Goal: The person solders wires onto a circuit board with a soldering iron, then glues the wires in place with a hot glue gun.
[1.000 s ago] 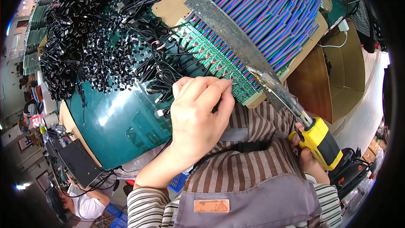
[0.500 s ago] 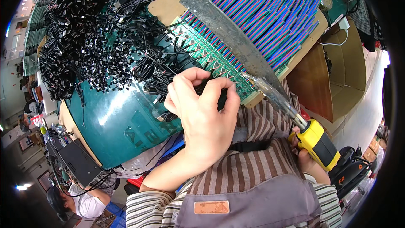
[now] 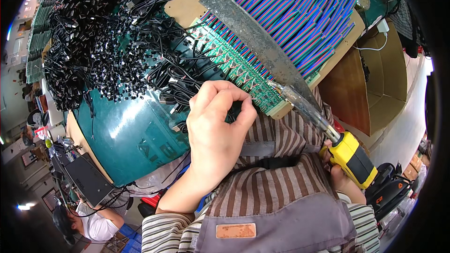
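**Left hand pinches black cables at a green board; right hand grips a yellow-handled iron**

In the middle of the frame the left hand (image 3: 218, 131) is curled, thumb and fingertips drawn together on a few thin black cables (image 3: 176, 91) just at the lower edge of the green board (image 3: 234, 68). The hand covers the spot where the cable ends lie, so whether they touch the board cannot be told.

At the lower right the right hand (image 3: 344, 180) is wrapped shut around the yellow-and-black handle of a soldering iron (image 3: 351, 157). Its shaft runs up and left into a long, flat, dull-grey blade (image 3: 255, 35), pitted and scorched, which lies slantwise across the board.

The board sits at upper centre, tilted, on a tan wooden panel (image 3: 187, 4). Rows of fine ribbon wires (image 3: 304, 14) in blue, red and purple fan from it toward the upper right, straight and close-packed.

A big tangled heap of black cables fills the upper left, spilling over a glossy teal tabletop (image 3: 126, 136) with a rounded edge. A brown-and-white striped sleeve and a grey apron (image 3: 276, 225) fill the bottom. Another person (image 3: 89, 222) sits at the lower left, beside a black box (image 3: 86, 182). Brown cardboard (image 3: 370, 89) stands at the right.
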A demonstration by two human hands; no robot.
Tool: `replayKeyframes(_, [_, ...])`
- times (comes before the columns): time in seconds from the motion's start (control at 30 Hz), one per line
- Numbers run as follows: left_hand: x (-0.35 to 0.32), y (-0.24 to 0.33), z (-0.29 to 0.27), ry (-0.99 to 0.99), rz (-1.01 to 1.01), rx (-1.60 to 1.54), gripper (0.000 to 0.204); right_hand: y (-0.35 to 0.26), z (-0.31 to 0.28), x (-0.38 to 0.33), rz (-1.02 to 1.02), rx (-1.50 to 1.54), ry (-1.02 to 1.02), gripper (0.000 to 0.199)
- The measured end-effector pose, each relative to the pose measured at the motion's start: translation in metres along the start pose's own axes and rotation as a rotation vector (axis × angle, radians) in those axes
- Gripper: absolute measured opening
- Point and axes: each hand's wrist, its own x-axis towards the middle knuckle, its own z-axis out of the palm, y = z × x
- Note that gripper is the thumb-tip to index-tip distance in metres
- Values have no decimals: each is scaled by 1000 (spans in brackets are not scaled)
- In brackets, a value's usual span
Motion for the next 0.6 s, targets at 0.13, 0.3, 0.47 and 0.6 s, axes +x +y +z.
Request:
replayKeyframes(0.13, [0, 0, -5, -56, 46, 28, 10, 3, -2, -4, 4, -8, -11, 42])
replayKeyframes(0.3, [2, 0, -9, -123, 184, 219, 15, 9, 0, -8, -10, -14, -8, 40])
replayKeyframes(0.47, [5, 3, -10, -190, 253, 386, 18, 8, 0, -7, -4, -5, 6, 39])
replayKeyframes(0.6, [-3, 6, -1, -128, 142, 253, 23, 10, 0, -10, 21, 9, 27, 39])
